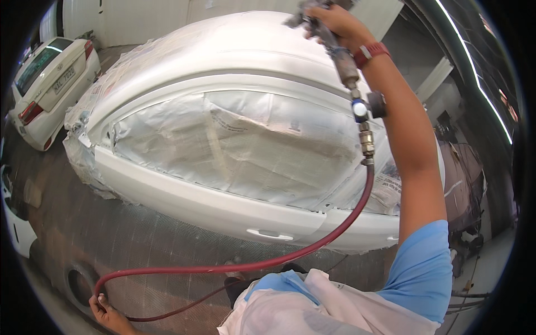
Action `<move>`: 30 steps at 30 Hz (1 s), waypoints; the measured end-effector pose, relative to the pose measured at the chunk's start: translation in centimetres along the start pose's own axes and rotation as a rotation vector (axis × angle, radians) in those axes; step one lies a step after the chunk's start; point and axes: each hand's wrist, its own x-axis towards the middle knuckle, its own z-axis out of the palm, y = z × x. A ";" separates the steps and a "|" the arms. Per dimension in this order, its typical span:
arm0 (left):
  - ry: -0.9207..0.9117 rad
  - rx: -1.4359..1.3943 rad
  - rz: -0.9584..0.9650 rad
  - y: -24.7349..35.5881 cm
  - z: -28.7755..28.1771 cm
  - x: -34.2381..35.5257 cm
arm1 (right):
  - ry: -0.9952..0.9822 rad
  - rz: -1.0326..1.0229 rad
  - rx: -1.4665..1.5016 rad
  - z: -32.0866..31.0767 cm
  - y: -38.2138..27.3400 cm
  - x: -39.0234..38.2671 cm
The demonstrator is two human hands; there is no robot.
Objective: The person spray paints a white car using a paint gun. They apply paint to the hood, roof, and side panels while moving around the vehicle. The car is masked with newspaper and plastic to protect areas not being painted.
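Note:
My right hand (340, 25) is raised over the white car's roof (240, 36), closed around a paint spray gun (341, 58). A round gauge (377, 104) and metal fittings (365, 139) hang below the gun and join it to a dark red air hose (268, 265). The hose curves down past the car door (218, 206) to the lower left. There, my left hand (111, 318) is closed on a bend of it, well away from the car. Paper (268, 145) with a white overspray covers the side windows. The gun's front end is blurred.
A second white car (56, 84) stands at the far left. A dark tyre (81, 282) lies on the floor near my left hand. Plastic sheeting (89, 167) wraps the car's left end. Brown covered bulk (460, 178) stands to the right, behind my arm.

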 end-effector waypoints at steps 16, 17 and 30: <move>-0.370 -0.192 0.457 18.6 9.9 -13.8 | 0.659 0.302 -0.009 -42.5 22.2 -23.1; -0.379 -0.198 0.484 20.0 10.1 -16.0 | 0.681 0.287 -0.019 -45.0 23.7 -24.7; -0.365 -0.007 0.507 31.0 10.8 -40.0 | 0.848 0.342 0.024 -72.5 44.6 -41.9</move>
